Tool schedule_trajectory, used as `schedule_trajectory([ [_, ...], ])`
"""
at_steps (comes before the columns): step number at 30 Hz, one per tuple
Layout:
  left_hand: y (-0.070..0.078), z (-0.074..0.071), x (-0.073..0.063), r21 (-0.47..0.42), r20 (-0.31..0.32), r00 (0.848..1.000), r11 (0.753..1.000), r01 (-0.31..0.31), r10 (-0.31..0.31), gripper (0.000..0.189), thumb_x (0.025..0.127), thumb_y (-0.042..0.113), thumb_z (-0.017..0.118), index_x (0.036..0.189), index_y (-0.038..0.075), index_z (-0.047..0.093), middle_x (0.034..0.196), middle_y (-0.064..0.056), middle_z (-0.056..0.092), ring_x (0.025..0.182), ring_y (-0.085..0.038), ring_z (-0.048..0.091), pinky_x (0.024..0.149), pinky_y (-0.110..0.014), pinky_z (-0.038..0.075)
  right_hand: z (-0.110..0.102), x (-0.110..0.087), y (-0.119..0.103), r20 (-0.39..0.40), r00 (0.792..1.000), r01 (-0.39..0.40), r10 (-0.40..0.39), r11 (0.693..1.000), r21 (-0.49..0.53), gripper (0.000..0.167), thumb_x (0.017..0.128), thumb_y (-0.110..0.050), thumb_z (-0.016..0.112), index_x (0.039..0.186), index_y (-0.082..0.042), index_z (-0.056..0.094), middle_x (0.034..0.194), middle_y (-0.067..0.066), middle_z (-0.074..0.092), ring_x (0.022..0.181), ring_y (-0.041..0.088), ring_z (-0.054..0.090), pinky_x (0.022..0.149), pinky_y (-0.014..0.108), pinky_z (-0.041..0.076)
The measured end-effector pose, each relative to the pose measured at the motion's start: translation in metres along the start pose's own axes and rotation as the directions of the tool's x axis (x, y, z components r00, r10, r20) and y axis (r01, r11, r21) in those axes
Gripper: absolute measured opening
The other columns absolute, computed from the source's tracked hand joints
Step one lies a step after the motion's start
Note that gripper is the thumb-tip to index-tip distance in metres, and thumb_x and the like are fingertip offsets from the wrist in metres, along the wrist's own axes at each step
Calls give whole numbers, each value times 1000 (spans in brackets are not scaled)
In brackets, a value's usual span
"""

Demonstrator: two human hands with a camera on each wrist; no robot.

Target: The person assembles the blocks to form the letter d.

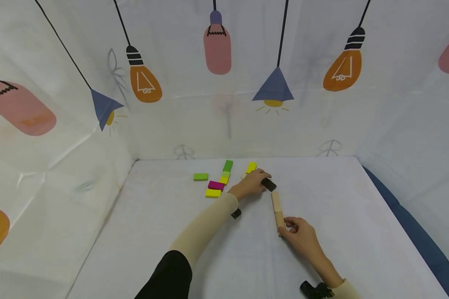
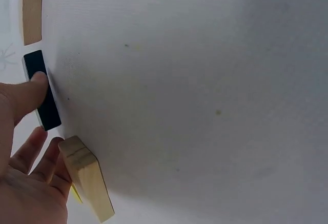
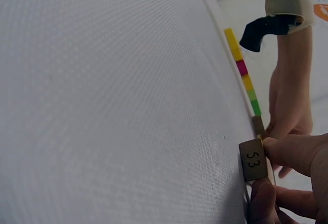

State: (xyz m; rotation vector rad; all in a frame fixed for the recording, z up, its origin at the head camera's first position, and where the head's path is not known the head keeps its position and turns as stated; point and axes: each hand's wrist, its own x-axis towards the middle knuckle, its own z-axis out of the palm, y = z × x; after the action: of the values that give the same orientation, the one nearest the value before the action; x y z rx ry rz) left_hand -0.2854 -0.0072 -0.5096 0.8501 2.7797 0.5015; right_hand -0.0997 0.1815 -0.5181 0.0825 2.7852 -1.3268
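Observation:
My left hand [image 1: 250,183] reaches to the far part of the table and pinches a black block [image 1: 268,184] between thumb and fingers. The black block lies close to the far end of two plain wooden blocks placed end to end. Of these, the far wooden block [image 1: 275,201] is untouched. My right hand [image 1: 303,237] pinches the near wooden block [image 1: 280,221] by its sides; its end shows the number 53 in the right wrist view. Beside my left fingers stands another wooden block [image 2: 92,183], mostly hidden in the head view, with a yellow block [image 1: 251,167] just beyond.
Left of my left hand lies a bent row with a dark green block [image 1: 228,165], a magenta block [image 1: 216,186] and a yellow block [image 1: 213,193] among others. A separate green block [image 1: 200,177] is farther left. White printed curtains surround the white table [image 1: 344,216].

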Motion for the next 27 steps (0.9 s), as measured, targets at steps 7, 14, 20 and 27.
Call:
schedule_trajectory([
  [7, -8, -1, -9, -137, -91, 994, 989, 56, -68, 50, 98, 31, 70, 143, 15, 59, 143, -7, 60, 133, -22, 55, 111, -41, 46, 2, 1, 1, -2, 1000, -14, 14, 1000, -15, 40, 88, -18, 81, 119, 6, 71, 101, 14, 70, 77, 12, 61, 62, 20, 48],
  [14, -7, 5, -14, -260, -180, 965, 955, 140, -191, 45, 99, 39, 67, 137, 14, 65, 126, -3, 70, 117, -19, 64, 102, -38, 48, 2, 1, 1, 1, 1000, -16, 16, 1000, -19, 41, 88, -18, 80, 119, 6, 70, 102, 14, 70, 77, 13, 61, 63, 21, 48],
  [20, -5, 11, -9, -240, -216, 942, 949, 204, -257, 43, 97, 44, 69, 130, 15, 69, 111, 1, 74, 103, -17, 65, 90, -37, 44, 3, 1, 1, -9, 1000, 1, -1, 1000, -20, 40, 87, -18, 81, 117, 6, 71, 99, 14, 69, 75, 11, 60, 62, 21, 47],
  [27, -4, 14, -4, -228, -207, 934, 943, 243, -291, 37, 96, 42, 71, 123, 17, 73, 105, 3, 73, 97, -16, 63, 85, -34, 39, 4, 2, 3, -11, 1000, -17, 17, 1000, -3, 40, 87, -17, 81, 118, 5, 71, 101, 14, 69, 76, 11, 61, 63, 21, 48],
])
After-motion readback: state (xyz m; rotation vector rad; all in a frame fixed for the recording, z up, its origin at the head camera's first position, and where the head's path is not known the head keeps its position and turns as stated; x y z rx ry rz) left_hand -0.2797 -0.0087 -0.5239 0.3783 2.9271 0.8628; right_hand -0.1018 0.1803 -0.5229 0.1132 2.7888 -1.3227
